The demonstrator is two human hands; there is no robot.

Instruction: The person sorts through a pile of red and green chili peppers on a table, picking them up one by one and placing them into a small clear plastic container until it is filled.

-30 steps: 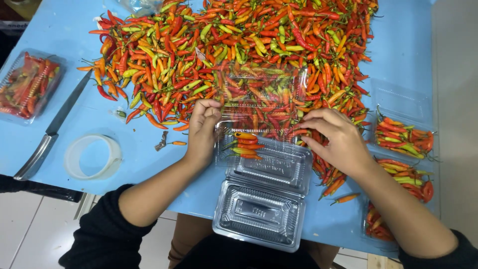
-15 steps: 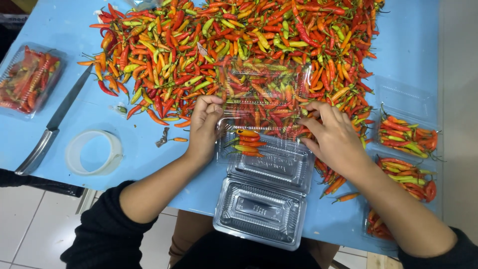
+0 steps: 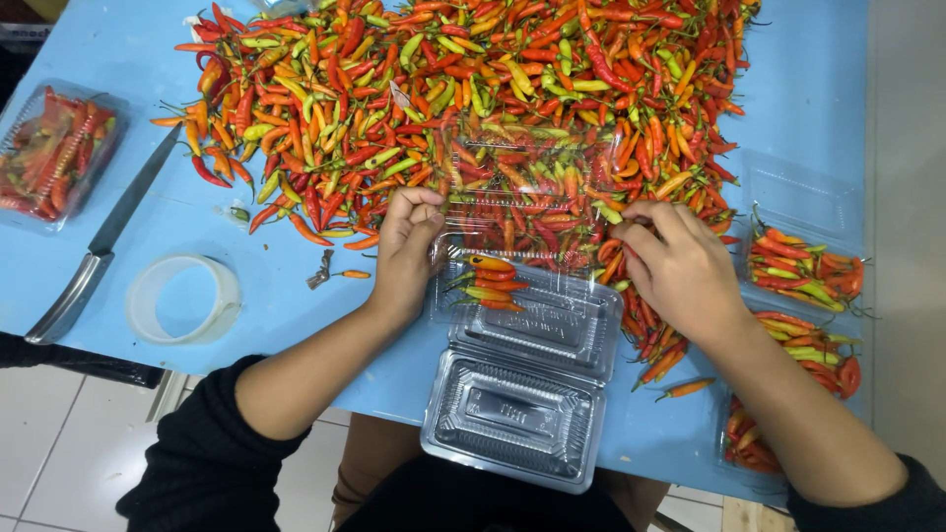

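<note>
Left hand [image 3: 406, 251] curled, pinching clear clamshell box [image 3: 522, 325] rim near table's front edge; right hand [image 3: 680, 271] loosely bent, raking chillies [image 3: 493, 281]. Thin, light, flexy plastic: grip rims.

Place: a small produce-packing spot, such as a market stall or home food business; which of these cannot be told.
Stock: a big heap of red, orange and green chillies [image 3: 473, 99] covers much of the blue counter [image 3: 808, 89].
Packaging: clear plastic clamshell boxes [image 3: 517, 419] lie open near the counter's edge, and filled boxes [image 3: 54, 153] sit at both sides.
Tools: a long knife [image 3: 99, 256] and a roll of clear tape [image 3: 182, 299] lie by the heap.
Floor: pale tiles [image 3: 59, 453] show below the counter.
</note>
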